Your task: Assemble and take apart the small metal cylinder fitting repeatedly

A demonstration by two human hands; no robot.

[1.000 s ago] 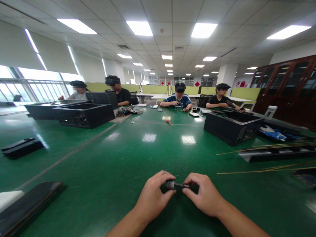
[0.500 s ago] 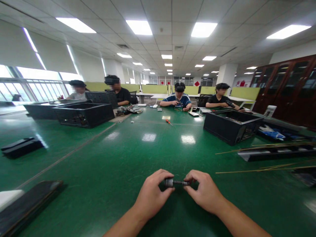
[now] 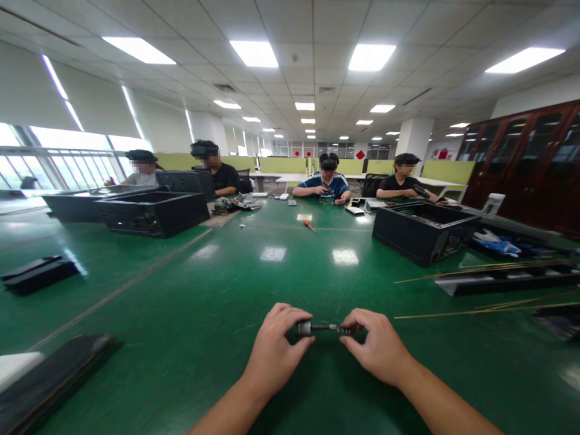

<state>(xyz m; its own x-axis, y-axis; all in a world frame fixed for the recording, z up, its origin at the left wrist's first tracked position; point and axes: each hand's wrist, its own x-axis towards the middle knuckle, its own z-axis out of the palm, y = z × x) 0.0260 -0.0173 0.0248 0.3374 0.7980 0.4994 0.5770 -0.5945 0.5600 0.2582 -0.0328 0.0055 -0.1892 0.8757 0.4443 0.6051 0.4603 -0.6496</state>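
Both of my hands meet low in the middle of the view over the green table (image 3: pixel 281 278). My left hand (image 3: pixel 276 353) pinches the thicker grey end of a small dark cylindrical part (image 3: pixel 317 328). My right hand (image 3: pixel 378 350) pinches its thinner shaft end. The part lies level between my fingertips, just above the table top. Both hands are closed on it.
An open black computer case (image 3: pixel 423 232) stands at the right and another (image 3: pixel 154 211) at the left. Black panels (image 3: pixel 38 275) (image 3: pixel 507 279) and thin yellowish rods (image 3: pixel 475 313) lie at the sides. A red-handled screwdriver (image 3: pixel 310 225) lies further off. Several people sit along the far side.
My hands and the part have drifted slightly up and away from me. The part looks a little longer between my fingers.
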